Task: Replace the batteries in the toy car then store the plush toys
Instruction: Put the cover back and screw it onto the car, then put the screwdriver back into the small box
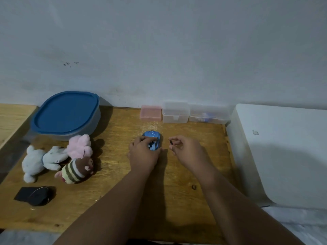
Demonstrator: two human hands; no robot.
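A small blue toy car [153, 137] rests on the wooden table [177, 174], with my left hand [143, 152] gripping it from the near side. To its right, my right hand [185, 149] pinches a small dark piece [171, 142] between thumb and forefinger; what the piece is I cannot tell. Three plush toys lie at the left: a white one [40, 160], a pink one [80, 145] and a brown one in a striped top [77, 169].
A grey tub with a blue lid [66, 114] stands at the back left. A pink box [151, 113] and two clear boxes [175, 112] [208, 114] line the wall. A black pouch [34, 195] lies front left. A white surface [283, 152] borders the table's right edge.
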